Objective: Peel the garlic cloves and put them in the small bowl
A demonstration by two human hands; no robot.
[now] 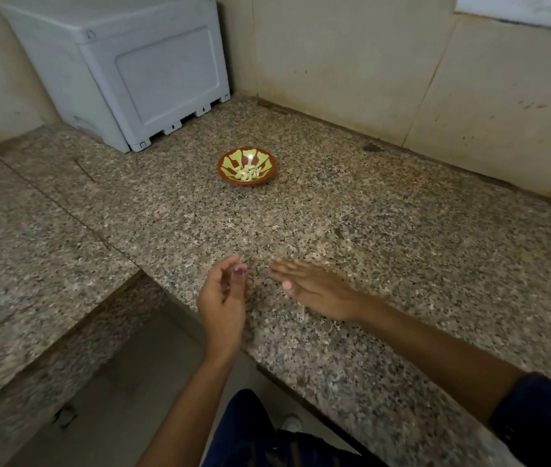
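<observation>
Right fingers: the right hand (314, 291) lies flat, palm down, fingers straight and together, low over the speckled granite counter (402, 237); it holds nothing. Whether the fingertips actually touch the stone, I cannot tell, as the hand is blurred.
Left fingers: the left hand (223, 298) stands on its edge at 9 o'clock of the right, fingers loosely curled, thumb near the fingertips. I cannot make out anything held in it.
Gap between hands: narrow, the two apart, over the counter's near edge.
Skins: pale flecks (301, 311) lie on the stone under and beside the right hand, probably garlic peel, though too small to be sure.
Small bowl: the small round bowl, red-brown with a yellow-green pattern (247, 167), sits at 12 o'clock from the hands, well apart from them, mid-counter.
Garlic: pale peeled garlic cloves (248, 172) lie heaped in the bowl's bottom. No unpeeled clove shows on the counter.
Step in hand: by my judgement the peeling is finished, or nearly so, and the hands are sweeping scraps together.
Doing it well: keep the flat right palm low and draw the flecks toward the cupped left hand at the counter's edge, away from the bowl so no skin lands among the cloves.
Background: a grey plastic box (139, 72) stands at 11 o'clock in the corner.
</observation>
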